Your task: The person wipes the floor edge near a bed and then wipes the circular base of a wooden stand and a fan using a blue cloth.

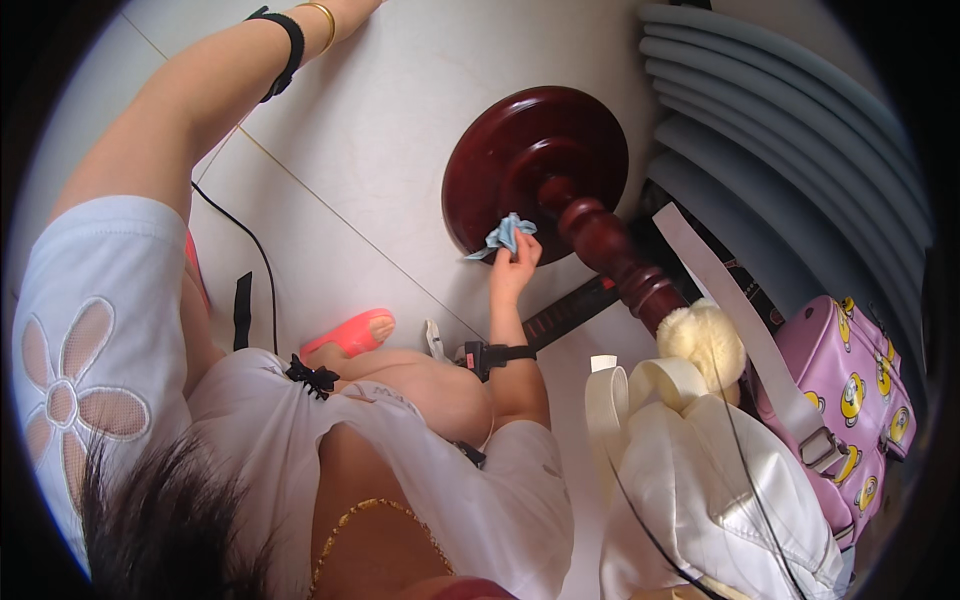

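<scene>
My right hand (516, 264) pinches a crumpled light-blue cloth (510, 234) between thumb and fingers. The cloth rests against the near rim of a glossy dark-red round base (487, 176). A turned post (600, 232) of the same colour rises from that base and slants toward the lower right. My left arm reaches forward to the upper left. Only the wrist and part of my left hand (358, 13) show at the top edge, above pale floor tiles (360, 150); its fingers are cut off.
Blue-grey curved panels (780, 112) stack along the right. A white satin bag (697, 465) with a cream pompom (701, 341) and a pink patterned bag (840, 397) sit at lower right. A black cable (255, 240) crosses the floor near a coral slipper (352, 334).
</scene>
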Demonstrator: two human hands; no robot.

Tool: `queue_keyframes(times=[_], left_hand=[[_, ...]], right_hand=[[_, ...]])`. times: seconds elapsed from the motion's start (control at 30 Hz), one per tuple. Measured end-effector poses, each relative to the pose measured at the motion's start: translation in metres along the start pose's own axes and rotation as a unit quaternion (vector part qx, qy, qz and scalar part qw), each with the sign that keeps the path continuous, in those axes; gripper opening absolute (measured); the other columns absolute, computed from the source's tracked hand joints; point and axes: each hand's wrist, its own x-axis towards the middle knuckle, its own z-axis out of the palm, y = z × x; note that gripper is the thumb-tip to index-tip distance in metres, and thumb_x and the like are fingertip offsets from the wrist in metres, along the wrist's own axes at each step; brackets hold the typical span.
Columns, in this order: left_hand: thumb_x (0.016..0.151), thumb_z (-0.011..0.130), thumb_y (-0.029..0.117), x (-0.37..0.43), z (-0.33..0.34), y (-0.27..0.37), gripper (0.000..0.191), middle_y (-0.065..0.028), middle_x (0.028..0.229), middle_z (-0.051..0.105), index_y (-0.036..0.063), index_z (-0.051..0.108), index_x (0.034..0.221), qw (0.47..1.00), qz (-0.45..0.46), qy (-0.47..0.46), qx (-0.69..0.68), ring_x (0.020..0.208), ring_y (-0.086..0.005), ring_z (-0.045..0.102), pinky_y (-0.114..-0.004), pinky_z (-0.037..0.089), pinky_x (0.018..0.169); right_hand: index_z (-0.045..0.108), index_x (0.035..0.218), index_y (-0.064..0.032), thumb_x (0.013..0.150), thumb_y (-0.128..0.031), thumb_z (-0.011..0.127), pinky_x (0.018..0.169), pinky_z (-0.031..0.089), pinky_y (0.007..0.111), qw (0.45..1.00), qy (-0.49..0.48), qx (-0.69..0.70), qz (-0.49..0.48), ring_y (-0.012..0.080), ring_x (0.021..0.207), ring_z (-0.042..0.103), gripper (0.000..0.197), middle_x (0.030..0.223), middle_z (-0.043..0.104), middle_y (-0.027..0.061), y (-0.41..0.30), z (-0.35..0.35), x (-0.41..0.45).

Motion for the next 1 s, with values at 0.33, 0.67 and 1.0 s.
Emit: queue_keyframes(times=[0.33, 0.67, 1.0], left_hand=[[0.084, 0.049, 0.012, 0.007, -0.026, 0.001, 0.035, -0.0247, 0.116, 0.057, -0.0084, 0.058, 0.11, 0.999, 0.027, -0.026, -0.038, 0.112, -0.0361, 0.051, -0.043, 0.036, 0.099], [0.081, 0.051, 0.011, 0.004, -0.008, 0.006, 0.035, -0.0264, 0.11, 0.059, -0.0098, 0.059, 0.107, 1.0, 0.001, 0.026, 0.005, 0.107, -0.0357, 0.053, -0.042, 0.038, 0.095], [0.081, 0.05, 0.01, 0.013, 0.007, 0.007, 0.033, -0.0219, 0.108, 0.061, -0.0077, 0.061, 0.106, 0.999, 0.018, 0.032, -0.032, 0.105, -0.0352, 0.054, -0.042, 0.038, 0.095]], right_hand=[[0.058, 0.107, 0.0047, 0.07, -0.002, 0.056, 0.093, 0.041, 0.042, 0.977, 0.099, -0.188, 0.03, 0.0364, 0.105, 0.053, 0.037, 0.109, 0.058, 0.0224, 0.072, -0.062, 0.064], [0.047, 0.102, 0.0053, 0.067, -0.011, 0.055, 0.083, 0.039, 0.05, 0.955, 0.044, -0.271, 0.112, 0.0433, 0.094, 0.047, 0.04, 0.1, 0.049, 0.0273, 0.013, 0.02, -0.003], [0.053, 0.095, -0.004, 0.067, -0.003, 0.06, 0.078, 0.042, 0.043, 0.969, -0.186, -0.109, -0.117, 0.0369, 0.091, 0.049, 0.029, 0.097, 0.047, 0.0164, -0.106, 0.087, -0.011]])
